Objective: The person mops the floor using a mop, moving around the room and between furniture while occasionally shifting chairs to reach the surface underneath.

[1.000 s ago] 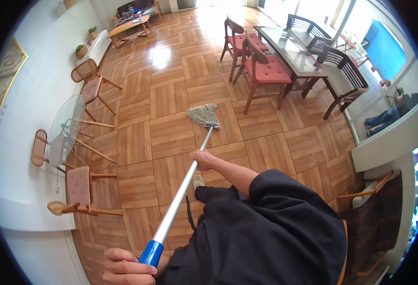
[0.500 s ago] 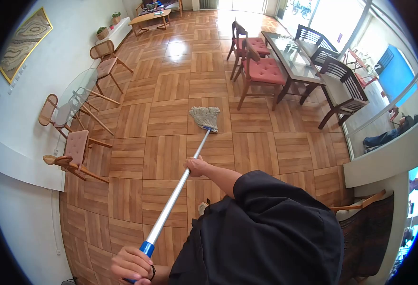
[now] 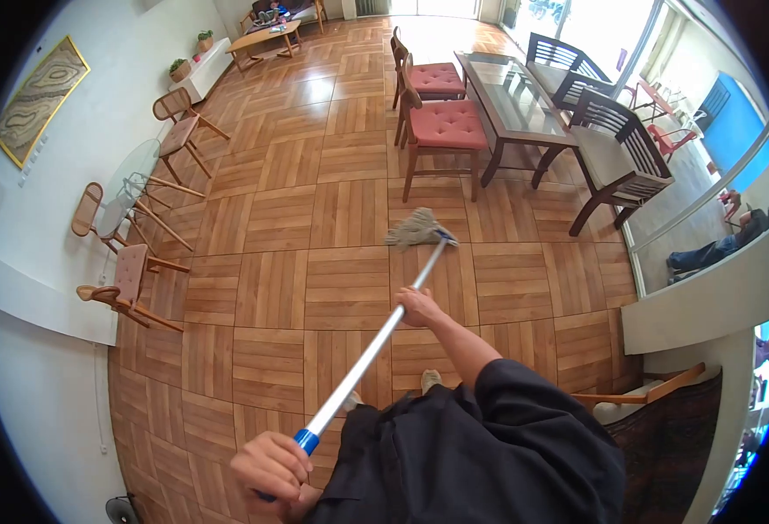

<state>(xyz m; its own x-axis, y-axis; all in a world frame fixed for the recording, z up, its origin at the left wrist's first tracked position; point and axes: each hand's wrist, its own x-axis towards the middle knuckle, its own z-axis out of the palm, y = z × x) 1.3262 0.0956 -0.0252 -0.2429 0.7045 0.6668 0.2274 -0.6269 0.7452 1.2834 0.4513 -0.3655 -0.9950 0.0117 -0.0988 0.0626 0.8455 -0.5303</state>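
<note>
A mop with a long silver handle (image 3: 358,373) slants from the bottom left up to the centre. Near its blue-ended top, my left hand (image 3: 271,472) is wrapped round the pole. Farther down the pole, my right hand (image 3: 420,308) is closed round it with the arm stretched forward. The grey string mop head (image 3: 417,229) lies on the wood-tiled floor (image 3: 345,284), its strands trailing to the left of the blue clamp.
Right: a glass-topped table (image 3: 515,96), red-cushioned chairs (image 3: 448,124) and dark benches (image 3: 620,153). Left: a round glass table (image 3: 131,175) between cane chairs (image 3: 129,272). A wooden chair (image 3: 646,395) stands at lower right, a low wooden table (image 3: 265,37) far back.
The mop head has moved right across the floor, and its strands now trail left. Both hands have shifted right, still gripping the pole. The view has moved too, and both shoes now show.
</note>
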